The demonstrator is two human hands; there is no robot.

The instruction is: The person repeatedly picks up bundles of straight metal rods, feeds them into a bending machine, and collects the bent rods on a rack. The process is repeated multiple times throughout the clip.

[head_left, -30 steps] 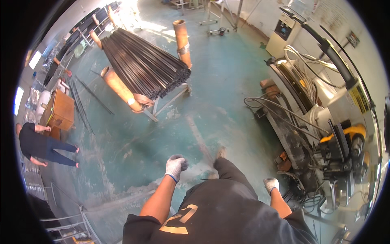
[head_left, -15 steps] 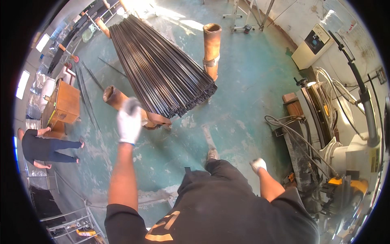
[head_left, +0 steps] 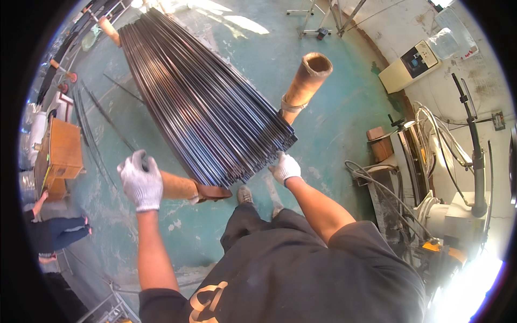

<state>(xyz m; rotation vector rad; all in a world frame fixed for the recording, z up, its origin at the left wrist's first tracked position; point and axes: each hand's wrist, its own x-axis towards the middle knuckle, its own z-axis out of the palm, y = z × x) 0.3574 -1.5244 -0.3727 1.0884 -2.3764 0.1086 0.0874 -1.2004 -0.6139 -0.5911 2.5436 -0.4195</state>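
Observation:
A large bundle of long dark metal rods lies in front of me, its near ends uneven. My right hand, in a white glove, is at the near right rod ends. Its fingers are apart and point toward them; contact is unclear. My left hand, also gloved, is raised over the upper end of the left brown tube post. Its fingers are bent and apart, with nothing visible in them. The hand hides that tube end. Another brown tube post, open at the top, leans outward at the bundle's right side.
A few loose rods lie on the green floor at left. A wooden cabinet and another person are farther left. At right are a machine with hoses and a cream water dispenser by the wall.
I have come nearer the bundle. My right hand has swung from beside my body to the rod ends. My left hand has moved left and down in the picture.

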